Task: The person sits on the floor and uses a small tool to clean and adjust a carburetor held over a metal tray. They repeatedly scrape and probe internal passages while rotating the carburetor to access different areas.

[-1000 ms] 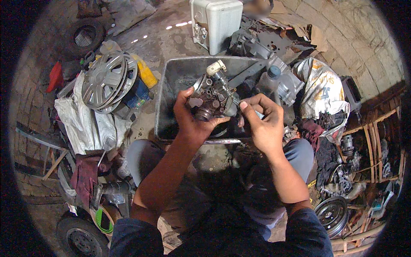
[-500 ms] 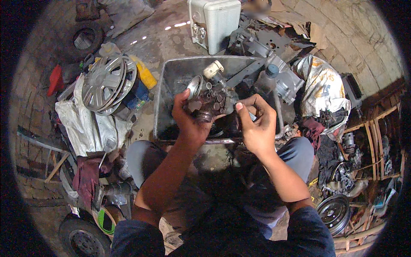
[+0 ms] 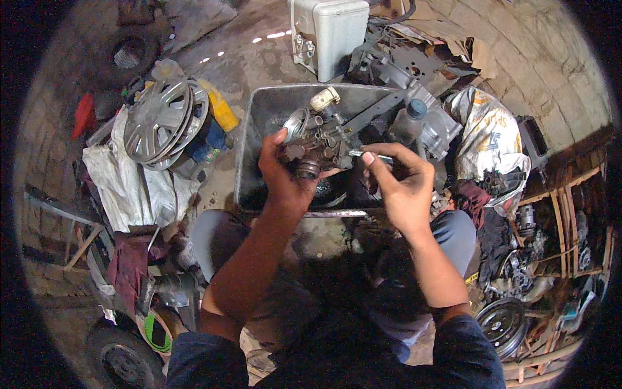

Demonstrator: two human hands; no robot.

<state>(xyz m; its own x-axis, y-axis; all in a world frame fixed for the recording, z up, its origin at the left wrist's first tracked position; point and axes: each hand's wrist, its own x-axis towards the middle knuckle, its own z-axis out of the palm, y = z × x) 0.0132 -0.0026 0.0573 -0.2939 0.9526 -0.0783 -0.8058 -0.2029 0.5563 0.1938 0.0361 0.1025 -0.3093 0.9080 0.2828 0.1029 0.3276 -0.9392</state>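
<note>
My left hand [image 3: 283, 178] is wrapped around a dark, greasy metal engine part [image 3: 317, 152] with several pipe stubs and a round silvery cup on its left side, held up over a grey plastic tub [image 3: 241, 178]. Close to the part's right side is my right hand [image 3: 403, 178], its thumb and forefinger pinched on a thin metal piece [image 3: 385, 158] whose kind I cannot make out. The fingertips nearly meet the part; whether they touch it is unclear. A cream-coloured cap-like piece [image 3: 324, 98] shows just beyond the part.
In the tub's right side stands a clear bottle with a blue cap [image 3: 416, 109]. A white box [image 3: 329, 39] is behind the tub. Silver wheel covers [image 3: 159, 123] lie at left, a white sack [image 3: 489, 133] and a grey metal casing [image 3: 440, 129] at right.
My right hand has shifted slightly right, with the thin piece showing more between its fingertips. The engine part has tilted a little in my left hand.
</note>
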